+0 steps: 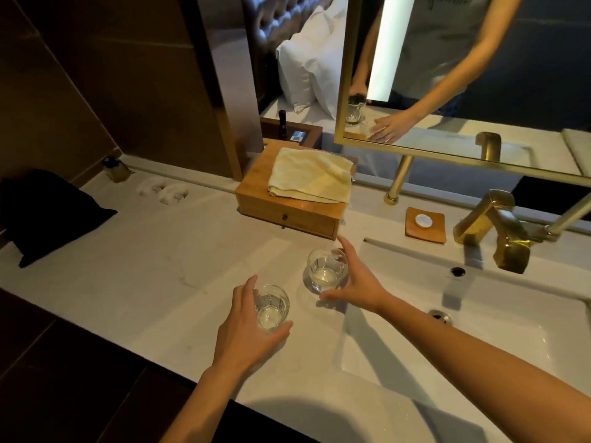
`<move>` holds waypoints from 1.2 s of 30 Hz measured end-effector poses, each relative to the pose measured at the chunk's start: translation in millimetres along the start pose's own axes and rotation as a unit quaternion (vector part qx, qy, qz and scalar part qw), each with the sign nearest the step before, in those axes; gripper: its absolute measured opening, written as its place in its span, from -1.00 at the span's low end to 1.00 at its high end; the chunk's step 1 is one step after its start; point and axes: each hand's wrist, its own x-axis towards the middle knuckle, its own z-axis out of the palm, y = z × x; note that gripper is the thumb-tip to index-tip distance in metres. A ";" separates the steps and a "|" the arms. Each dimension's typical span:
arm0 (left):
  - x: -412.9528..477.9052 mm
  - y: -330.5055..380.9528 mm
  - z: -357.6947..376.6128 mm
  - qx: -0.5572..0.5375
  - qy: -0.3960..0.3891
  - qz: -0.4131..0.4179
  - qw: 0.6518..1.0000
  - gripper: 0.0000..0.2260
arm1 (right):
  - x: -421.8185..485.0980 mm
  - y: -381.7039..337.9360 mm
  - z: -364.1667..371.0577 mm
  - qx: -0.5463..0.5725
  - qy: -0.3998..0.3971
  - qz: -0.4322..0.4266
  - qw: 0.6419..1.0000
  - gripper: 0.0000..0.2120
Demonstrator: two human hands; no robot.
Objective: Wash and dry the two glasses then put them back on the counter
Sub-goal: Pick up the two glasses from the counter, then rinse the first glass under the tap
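Two clear tumblers stand on the white counter [153,282], left of the sink [479,334]. My left hand [246,324] wraps around the nearer glass [272,310], fingers on its left side and thumb against its lower right. The farther glass [327,272] sits close to the sink's edge. My right hand [356,278] cups it from the right with spread, nearly straight fingers behind it and the thumb in front. I cannot tell whether that hand touches the glass. A pale yellow towel [311,175] lies folded on a wooden drawer box [287,215].
A gold faucet [499,231] stands behind the sink, with a soap dish [425,223] to its left. A black cloth bag [48,212] lies at the counter's left end. A gold-framed mirror [463,75] hangs above and reflects both hands.
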 end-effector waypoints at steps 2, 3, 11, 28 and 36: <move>4.3 -0.5 -6.5 -0.020 -0.015 0.007 1.000 -0.21 | -5.5 7.8 9.8 0.025 0.017 0.024 0.999 0.17; 7.6 0.7 -10.5 -0.024 -0.013 0.016 0.999 -0.25 | -6.8 11.4 15.8 0.028 0.026 0.031 0.999 0.12; 50.8 72.4 -22.2 -0.002 -0.070 0.189 0.979 -0.70 | -5.8 7.8 39.3 0.049 0.164 0.073 0.983 -0.28; 33.4 181.4 103.2 -0.217 -0.361 0.141 0.896 -0.81 | -143.5 47.2 -82.5 -0.047 0.236 0.028 0.970 -0.34; 13.4 232.6 158.1 -0.318 -0.391 0.004 0.864 -0.76 | -179.7 91.0 -141.9 -0.026 0.220 0.075 0.972 -0.20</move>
